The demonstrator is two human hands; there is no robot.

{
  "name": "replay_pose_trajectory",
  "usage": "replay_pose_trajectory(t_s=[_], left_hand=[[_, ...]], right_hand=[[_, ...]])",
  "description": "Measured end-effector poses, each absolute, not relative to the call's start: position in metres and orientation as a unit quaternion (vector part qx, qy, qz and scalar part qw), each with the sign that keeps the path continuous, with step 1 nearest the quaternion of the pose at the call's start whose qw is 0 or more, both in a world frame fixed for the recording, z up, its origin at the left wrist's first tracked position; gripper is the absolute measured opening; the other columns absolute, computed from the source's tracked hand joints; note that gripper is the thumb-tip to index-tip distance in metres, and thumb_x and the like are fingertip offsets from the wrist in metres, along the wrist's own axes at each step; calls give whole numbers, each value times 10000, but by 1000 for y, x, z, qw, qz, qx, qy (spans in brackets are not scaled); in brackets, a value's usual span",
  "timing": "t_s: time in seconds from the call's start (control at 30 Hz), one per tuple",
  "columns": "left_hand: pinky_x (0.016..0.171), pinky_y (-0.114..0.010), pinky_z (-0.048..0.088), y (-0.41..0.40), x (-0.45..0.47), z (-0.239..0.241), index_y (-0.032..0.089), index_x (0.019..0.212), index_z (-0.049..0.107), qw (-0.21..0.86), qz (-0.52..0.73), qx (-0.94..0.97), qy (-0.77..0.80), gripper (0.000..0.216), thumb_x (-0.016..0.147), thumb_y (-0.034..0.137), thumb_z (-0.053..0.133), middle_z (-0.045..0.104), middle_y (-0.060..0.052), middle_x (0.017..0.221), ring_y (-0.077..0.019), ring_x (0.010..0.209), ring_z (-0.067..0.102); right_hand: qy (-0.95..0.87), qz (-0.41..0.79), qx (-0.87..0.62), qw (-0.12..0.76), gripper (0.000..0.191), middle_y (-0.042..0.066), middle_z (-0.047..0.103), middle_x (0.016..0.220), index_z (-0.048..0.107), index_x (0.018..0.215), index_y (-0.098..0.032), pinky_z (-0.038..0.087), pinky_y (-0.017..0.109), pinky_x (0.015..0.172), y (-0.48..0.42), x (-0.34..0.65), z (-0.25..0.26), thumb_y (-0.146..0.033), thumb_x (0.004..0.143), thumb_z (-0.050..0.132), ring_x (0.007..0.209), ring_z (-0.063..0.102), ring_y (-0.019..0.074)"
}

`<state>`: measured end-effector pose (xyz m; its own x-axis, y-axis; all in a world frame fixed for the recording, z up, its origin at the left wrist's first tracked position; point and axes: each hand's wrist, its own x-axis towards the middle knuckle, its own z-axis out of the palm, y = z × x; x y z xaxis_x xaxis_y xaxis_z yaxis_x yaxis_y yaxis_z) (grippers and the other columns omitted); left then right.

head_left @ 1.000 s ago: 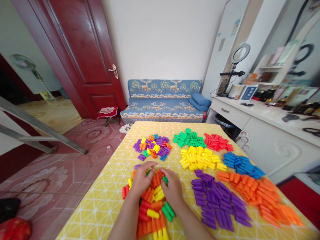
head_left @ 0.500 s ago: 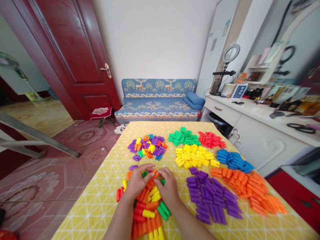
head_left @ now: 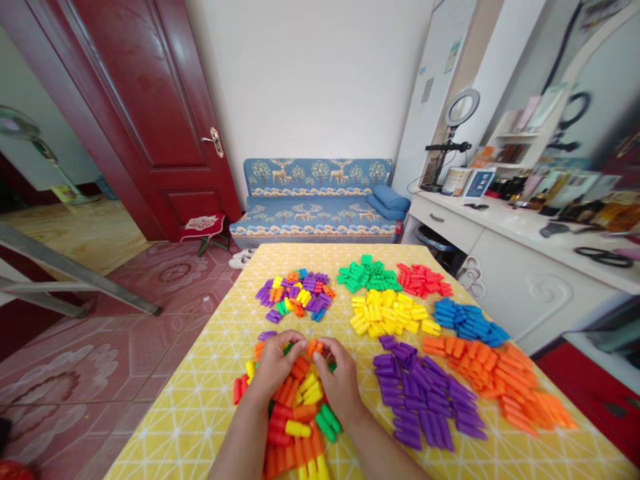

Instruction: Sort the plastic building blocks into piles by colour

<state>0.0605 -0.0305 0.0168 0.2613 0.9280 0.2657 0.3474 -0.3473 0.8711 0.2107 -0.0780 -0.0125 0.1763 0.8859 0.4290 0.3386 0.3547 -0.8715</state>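
Note:
My left hand (head_left: pixel 273 367) and my right hand (head_left: pixel 339 379) rest on a mixed pile of plastic tube pieces (head_left: pixel 297 420) at the near middle of the yellow tablecloth (head_left: pixel 210 400). Both hands are curled with fingertips pinched together. The right fingertips pinch an orange piece (head_left: pixel 315 347) at the top of the pile. The left fingertips close on pieces beside it; which piece they hold is hidden. Sorted piles lie to the right: purple (head_left: pixel 425 400), orange (head_left: pixel 500 377), yellow (head_left: pixel 387 315), blue (head_left: pixel 467 321), green (head_left: pixel 367 275) and red (head_left: pixel 424 280).
A second mixed pile (head_left: pixel 295 293) lies farther back on the left. Beyond the table stand a blue patterned sofa (head_left: pixel 315 200), a red door (head_left: pixel 145 113), a white dresser (head_left: pixel 525 267) with a ring light (head_left: pixel 460 110), and a metal ladder (head_left: pixel 75 280) on the tiled floor.
The view shifted left between the first two frames. My fingertips have drawn together at the top of the near pile, and the right ones have lifted an orange piece slightly.

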Motion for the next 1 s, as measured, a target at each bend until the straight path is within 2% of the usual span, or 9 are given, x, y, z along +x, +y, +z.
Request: replay_pose_trajectory(t_s=[0.13, 0.23, 0.53, 0.73, 0.83, 1.0], left_hand=[[813, -286, 510, -32, 61, 17, 169, 896, 714, 380, 395, 723, 421, 205, 810, 344, 649, 732, -49, 899, -185, 853, 661], [835, -297, 514, -32, 62, 17, 173, 957, 725, 396, 381, 729, 407, 228, 817, 338, 652, 738, -64, 956, -194, 889, 665], [826, -314, 522, -29, 60, 12, 193, 992, 741, 374, 387, 742, 399, 235, 850, 333, 616, 743, -74, 976, -200, 884, 673], [793, -300, 520, -28, 60, 11, 201, 932, 749, 339, 366, 758, 420, 191, 849, 298, 607, 749, -53, 905, -191, 845, 679], [788, -295, 516, -28, 61, 12, 196, 910, 747, 331, 360, 761, 425, 180, 846, 287, 605, 748, -51, 896, -190, 844, 678], [777, -288, 511, -29, 63, 13, 191, 897, 743, 326, 359, 760, 433, 176, 846, 283, 601, 748, -55, 899, -189, 838, 677]], right_hand=[[-576, 265, -501, 589, 218, 26, 676, 965, 608, 1053, -210, 487, 254, 758, -78, 210, -13, -201, 851, 525, 849, 616, 153], [-570, 267, -500, 594, 166, 23, 669, 927, 615, 998, -209, 484, 252, 743, -78, 210, -12, -208, 859, 524, 832, 612, 152], [-559, 235, -507, 612, 104, 18, 630, 889, 603, 936, -208, 473, 251, 701, -82, 212, -8, -217, 871, 523, 793, 587, 147], [-571, 122, -527, 618, 130, 31, 658, 913, 628, 953, -212, 477, 271, 723, -92, 260, 30, -253, 875, 532, 816, 601, 159], [-576, 40, -581, 573, 183, 45, 674, 923, 659, 935, -210, 476, 318, 778, -90, 324, 50, -328, 857, 543, 849, 612, 188], [-501, -51, -754, 422, 329, 61, 698, 812, 688, 943, -204, 464, 344, 658, -77, 449, 49, -441, 795, 513, 744, 639, 237]])
